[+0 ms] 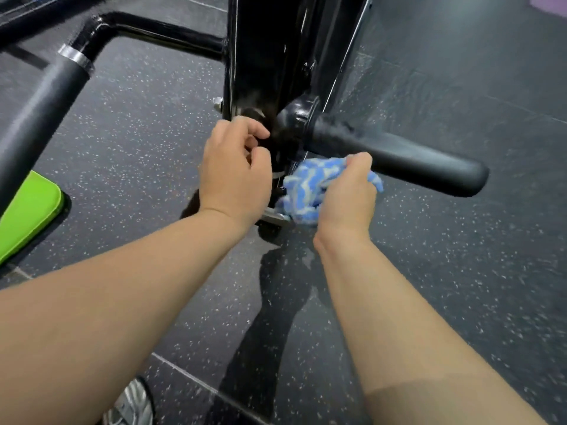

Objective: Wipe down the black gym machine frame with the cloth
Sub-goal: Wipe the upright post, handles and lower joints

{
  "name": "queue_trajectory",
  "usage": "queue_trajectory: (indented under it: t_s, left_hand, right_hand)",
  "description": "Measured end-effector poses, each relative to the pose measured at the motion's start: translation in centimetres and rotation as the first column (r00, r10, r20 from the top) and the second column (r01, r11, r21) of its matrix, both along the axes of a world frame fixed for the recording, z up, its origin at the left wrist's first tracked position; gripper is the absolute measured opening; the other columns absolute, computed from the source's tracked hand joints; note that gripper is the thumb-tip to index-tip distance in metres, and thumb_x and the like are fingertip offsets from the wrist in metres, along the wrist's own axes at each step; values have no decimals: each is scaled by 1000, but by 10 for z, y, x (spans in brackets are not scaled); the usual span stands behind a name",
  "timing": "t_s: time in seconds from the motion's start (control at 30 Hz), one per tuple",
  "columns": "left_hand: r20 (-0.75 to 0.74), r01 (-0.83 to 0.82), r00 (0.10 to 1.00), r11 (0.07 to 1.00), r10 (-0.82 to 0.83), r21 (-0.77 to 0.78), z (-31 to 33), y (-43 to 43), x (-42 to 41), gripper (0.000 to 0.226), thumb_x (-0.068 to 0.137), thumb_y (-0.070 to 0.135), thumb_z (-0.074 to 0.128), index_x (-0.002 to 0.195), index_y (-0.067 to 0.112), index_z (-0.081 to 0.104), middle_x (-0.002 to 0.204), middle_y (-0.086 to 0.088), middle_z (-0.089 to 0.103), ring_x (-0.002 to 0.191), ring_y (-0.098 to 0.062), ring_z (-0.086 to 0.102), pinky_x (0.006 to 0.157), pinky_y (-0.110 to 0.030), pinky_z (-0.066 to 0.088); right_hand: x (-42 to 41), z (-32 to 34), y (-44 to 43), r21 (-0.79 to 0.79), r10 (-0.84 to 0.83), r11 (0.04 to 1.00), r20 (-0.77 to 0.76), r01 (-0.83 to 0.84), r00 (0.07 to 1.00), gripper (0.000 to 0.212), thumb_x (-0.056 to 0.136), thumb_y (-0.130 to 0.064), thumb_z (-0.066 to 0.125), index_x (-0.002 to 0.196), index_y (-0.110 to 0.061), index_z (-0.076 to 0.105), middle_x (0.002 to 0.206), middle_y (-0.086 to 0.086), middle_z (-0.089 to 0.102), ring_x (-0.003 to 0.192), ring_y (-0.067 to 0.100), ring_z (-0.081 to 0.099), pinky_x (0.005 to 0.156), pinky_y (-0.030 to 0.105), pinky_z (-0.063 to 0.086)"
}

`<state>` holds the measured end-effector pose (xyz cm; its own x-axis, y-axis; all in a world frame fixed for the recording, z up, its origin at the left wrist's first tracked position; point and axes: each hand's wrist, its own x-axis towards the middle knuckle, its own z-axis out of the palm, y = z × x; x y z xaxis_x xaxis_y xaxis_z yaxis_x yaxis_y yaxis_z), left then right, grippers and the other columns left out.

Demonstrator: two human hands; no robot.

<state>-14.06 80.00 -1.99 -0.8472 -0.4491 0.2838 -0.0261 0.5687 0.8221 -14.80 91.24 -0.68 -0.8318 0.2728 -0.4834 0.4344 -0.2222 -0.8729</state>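
Black frame [270, 56] ahead, padded bar [399, 161] right; floor [460, 286] open.

A gym: a black machine frame [270, 56] is standing on speckled dark floor tiles [460, 271] near a green pad [27, 210].

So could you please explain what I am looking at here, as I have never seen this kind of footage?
There is no robot here. This is one picture from a camera worn on a person's head, looking down along their arms. The right hand grips a bunched blue and white cloth at the lower part of the black machine frame, under a padded black handle. The left hand is at the frame with curled fingers; whether it grips anything is unclear. Below is a dark speckled floor, with a green pad at the left and a shoe at the bottom.
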Motion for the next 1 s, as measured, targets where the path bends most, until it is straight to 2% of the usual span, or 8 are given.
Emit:
queue_trajectory:
  t_s: [0.17,0.27,0.33,0.4,0.6,0.73,0.9,1.0]
  left_hand:
    - [-144,118,964,845,-224,-521,29,-3,-25,35,81,7,43,106,14,66,112,-7,58,102,-28,48,88,-35,36]
    - [-191,120,925,732,-328,-671,33,-9,-41,32,78,8,47,104,8,65,109,-16,64,104,-30,42,83,-46,43]
    - [-189,108,908,647,-373,-755,29,-14,-44,30,75,7,49,101,4,64,102,-21,64,103,-32,40,81,-46,44]
    - [-167,111,902,586,-399,-803,28,-21,-44,32,75,6,50,105,8,63,112,-14,64,112,-29,43,88,-41,36]
    - [-22,244,861,449,-509,-859,27,-18,-30,44,82,11,48,124,16,63,137,1,55,129,-19,43,103,-37,25]
    - [43,349,847,494,-530,-796,30,-4,-35,42,84,12,45,122,7,64,130,-7,61,121,-28,55,107,-40,33]
    - [-6,327,884,626,-468,-708,31,7,-35,37,79,9,44,107,2,68,120,-11,66,110,-31,61,102,-29,35]
    - [-39,302,887,643,-459,-704,31,9,-33,27,77,7,46,95,3,67,117,-10,67,108,-30,60,95,-29,38]
  right_hand:
    - [-2,34,20,636,351,769,-496,57,794,21,86,-28,41,71,-15,47,74,4,60,73,24,55,66,33,41]
    - [-36,40,12,923,606,384,-267,18,750,29,83,-18,39,106,-23,57,103,-3,61,97,26,49,78,38,36]
    - [-44,37,6,990,630,142,-101,14,770,19,87,-20,40,99,-26,54,99,-6,61,101,24,49,82,38,30]
    - [-44,34,12,999,628,35,-36,18,777,9,89,-23,37,87,-26,45,87,-5,58,92,23,50,82,36,27]
    - [-30,32,96,998,538,-56,15,19,843,18,86,-24,35,69,-20,32,63,-6,36,72,26,36,71,36,26]
    - [-38,46,130,979,396,-133,193,-152,898,16,91,-18,37,78,-14,44,69,0,41,72,26,40,70,33,25]
    - [-71,77,58,918,702,-79,328,-389,632,25,92,-10,40,111,-10,56,110,12,59,101,31,58,72,31,36]
    - [-85,89,34,809,771,17,363,-587,523,27,100,-18,33,100,-11,59,104,8,61,86,16,60,67,20,37]
